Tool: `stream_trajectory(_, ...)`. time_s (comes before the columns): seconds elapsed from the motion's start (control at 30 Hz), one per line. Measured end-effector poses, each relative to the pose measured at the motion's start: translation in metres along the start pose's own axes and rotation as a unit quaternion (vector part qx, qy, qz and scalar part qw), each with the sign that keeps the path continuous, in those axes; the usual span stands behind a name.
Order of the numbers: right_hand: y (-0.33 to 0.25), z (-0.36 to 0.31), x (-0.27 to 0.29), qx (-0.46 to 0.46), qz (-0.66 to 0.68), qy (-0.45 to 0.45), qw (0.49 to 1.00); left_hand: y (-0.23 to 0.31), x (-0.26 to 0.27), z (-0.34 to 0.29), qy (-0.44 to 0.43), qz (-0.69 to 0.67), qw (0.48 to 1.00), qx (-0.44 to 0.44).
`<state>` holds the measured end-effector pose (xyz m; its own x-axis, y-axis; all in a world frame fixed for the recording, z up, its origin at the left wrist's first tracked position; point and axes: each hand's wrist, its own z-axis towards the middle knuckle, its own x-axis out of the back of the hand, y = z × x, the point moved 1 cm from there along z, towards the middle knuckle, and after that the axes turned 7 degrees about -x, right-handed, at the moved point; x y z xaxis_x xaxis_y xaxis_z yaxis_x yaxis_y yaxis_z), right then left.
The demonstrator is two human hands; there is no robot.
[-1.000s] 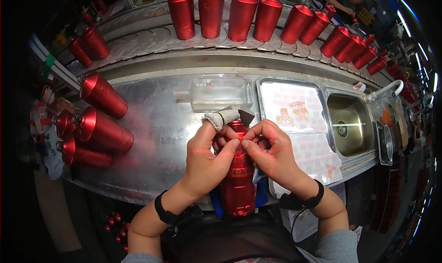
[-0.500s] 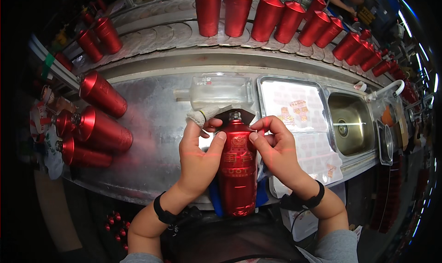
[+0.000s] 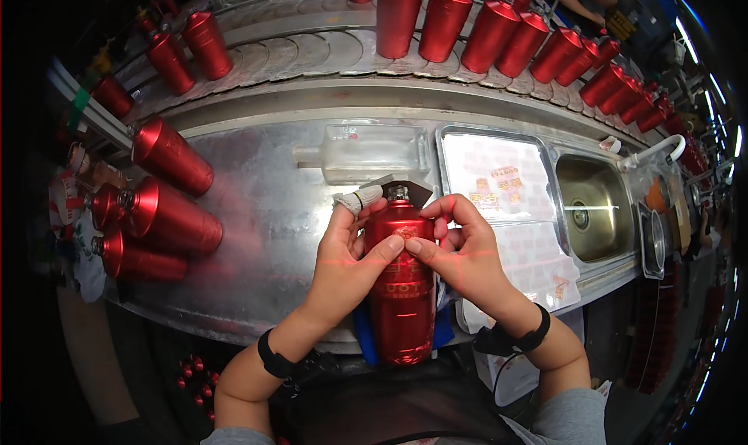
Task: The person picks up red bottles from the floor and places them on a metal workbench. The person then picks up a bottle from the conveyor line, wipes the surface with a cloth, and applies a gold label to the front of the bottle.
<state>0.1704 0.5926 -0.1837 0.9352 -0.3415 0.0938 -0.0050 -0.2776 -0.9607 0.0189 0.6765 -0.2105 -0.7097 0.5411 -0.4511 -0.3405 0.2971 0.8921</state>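
Note:
A red metallic bottle (image 3: 402,320) with gold print and a clear screw neck lies before me, its neck pointing away, on a blue cloth (image 3: 442,330). My left hand (image 3: 349,254) grips its left side, the thumb pressed on the printed front. One left finger wears a white cover (image 3: 360,199). From the other side my right hand (image 3: 465,250) closes round the bottle, thumb tip beside the left thumb over the upper emblem. Behind the neck shows a dark flat plate (image 3: 413,189). The fingers behind the bottle are partly hidden.
A clear rectangular glass bottle (image 3: 374,154) lies beyond my hands. To the right are a tray (image 3: 446,165) with sticker sheets (image 3: 534,258) and a sink (image 3: 590,204). Several red bottles (image 3: 178,218) lie at left; others stand on a curved conveyor (image 3: 312,56). A person (image 3: 580,1) is at far right.
My thumbs have moved inward from the bottle's sides and now meet over its upper front print. On the conveyor, the bottles have shifted right.

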Motion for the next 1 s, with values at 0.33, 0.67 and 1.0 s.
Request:
stream_trajectory(0.33,0.001,0.002,0.003,-0.035,0.043,0.003,0.998,0.001,-0.01,0.007,0.021,0.052,0.998,0.009)
stream_trajectory(0.67,0.0,0.005,0.005,-0.039,0.019,0.007,0.999,-0.005,-0.013,0.005,0.028,0.066,0.997,-0.004)
stream_trajectory(1.0,0.003,0.003,0.006,0.135,-0.105,0.026,0.985,-0.007,0.0,0.0,0.011,0.008,1.0,0.008)
